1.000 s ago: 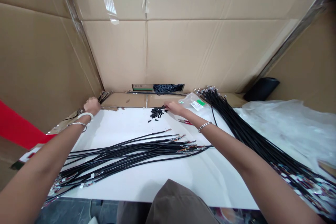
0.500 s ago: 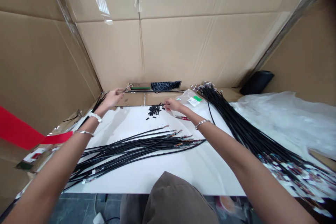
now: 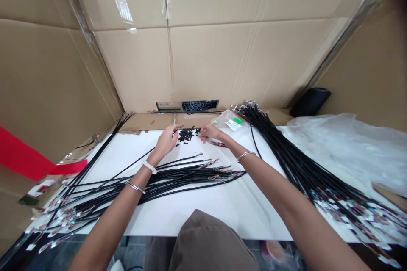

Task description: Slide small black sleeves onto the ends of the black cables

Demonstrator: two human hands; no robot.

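Note:
My left hand (image 3: pixel 168 139) is closed on a black cable (image 3: pixel 135 162), whose stripped wire end sticks out past the fingertips beside a pile of small black tube pieces (image 3: pixel 186 135). At the pile's right edge, my right hand (image 3: pixel 209 132) has its fingers pinched together; what they hold, if anything, is too small to make out. Red-handled pliers (image 3: pixel 219 144) lie just below that hand. Nearer to me, a bundle of black cables (image 3: pixel 165 175) with bare coloured wire ends spreads over the white table (image 3: pixel 222 216).
A thick bundle of black cables (image 3: pixel 280 148) runs down the right side, beside clear plastic sheeting (image 3: pixel 352 144) and a black roll (image 3: pixel 311 101). A plastic bag (image 3: pixel 233 123) with a green label lies at the back. Cardboard walls (image 3: pixel 210 59) surround the table.
My left hand has moved right and toward me from the back left, bringing the cable to the black pieces. My right hand has stayed near the pile, shifting slightly.

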